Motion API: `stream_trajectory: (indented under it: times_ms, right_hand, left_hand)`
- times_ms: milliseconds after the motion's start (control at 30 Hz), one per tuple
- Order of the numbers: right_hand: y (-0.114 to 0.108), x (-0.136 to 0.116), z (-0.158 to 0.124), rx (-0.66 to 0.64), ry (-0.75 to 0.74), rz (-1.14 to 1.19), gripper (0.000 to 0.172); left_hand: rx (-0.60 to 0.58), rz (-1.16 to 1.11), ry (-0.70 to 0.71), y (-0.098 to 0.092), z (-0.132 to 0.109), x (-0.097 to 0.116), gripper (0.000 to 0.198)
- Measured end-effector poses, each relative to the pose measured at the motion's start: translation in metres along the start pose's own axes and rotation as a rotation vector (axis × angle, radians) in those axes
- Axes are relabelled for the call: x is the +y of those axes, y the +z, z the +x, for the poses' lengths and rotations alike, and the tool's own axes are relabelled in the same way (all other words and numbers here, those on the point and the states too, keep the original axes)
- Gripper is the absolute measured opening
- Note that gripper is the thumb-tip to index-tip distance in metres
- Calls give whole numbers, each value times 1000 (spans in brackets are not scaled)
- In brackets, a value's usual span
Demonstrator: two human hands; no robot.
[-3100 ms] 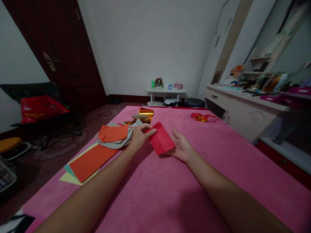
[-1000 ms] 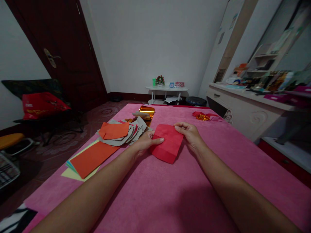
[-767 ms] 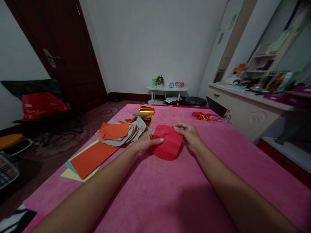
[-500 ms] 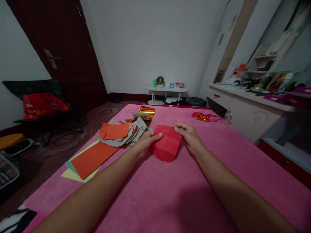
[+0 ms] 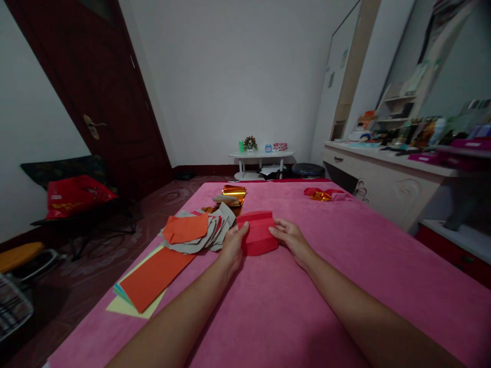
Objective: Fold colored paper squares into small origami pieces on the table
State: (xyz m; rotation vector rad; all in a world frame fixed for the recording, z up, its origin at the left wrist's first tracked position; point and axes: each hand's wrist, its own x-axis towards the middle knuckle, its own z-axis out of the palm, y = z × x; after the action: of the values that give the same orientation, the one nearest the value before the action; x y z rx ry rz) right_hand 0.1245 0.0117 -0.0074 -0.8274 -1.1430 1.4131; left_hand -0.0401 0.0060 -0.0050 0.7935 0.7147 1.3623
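A creased red paper (image 5: pixel 259 234) is held just above the pink cloth (image 5: pixel 276 301), between my two hands. My left hand (image 5: pixel 235 246) pinches its left edge, thumb on top. At its right edge my right hand (image 5: pixel 290 238) grips it between thumb and fingers. Just left of my left hand lies a pile of grey cut pieces (image 5: pixel 220 227) with an orange piece (image 5: pixel 187 228) on top. Nearer to me on the left are an orange sheet (image 5: pixel 155 276) and yellow and blue sheets under it.
Gold foil (image 5: pixel 235 192) lies behind the pile. Red and gold scraps (image 5: pixel 321 195) rest at the far right of the cloth. A cluttered dresser (image 5: pixel 379 174) stands right, a chair with a red bag (image 5: pixel 79 196) left.
The red paper has turned straighter and its top edge now shows a folded strip. My right hand has shifted down along its right edge. The whole view has tilted slightly upward.
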Motion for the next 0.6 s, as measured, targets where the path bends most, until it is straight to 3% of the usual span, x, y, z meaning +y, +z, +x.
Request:
stream_trajectory:
  times_ms: [167,600]
  right_hand:
    - [-3,-1,-3,-37,-17,-53,29]
    - [-7,5,2,-1,-8,-54,28]
  left_hand:
    - [-57,18,1,1,-2,1,41]
    - [-38,38,-19,0,1,-3,42]
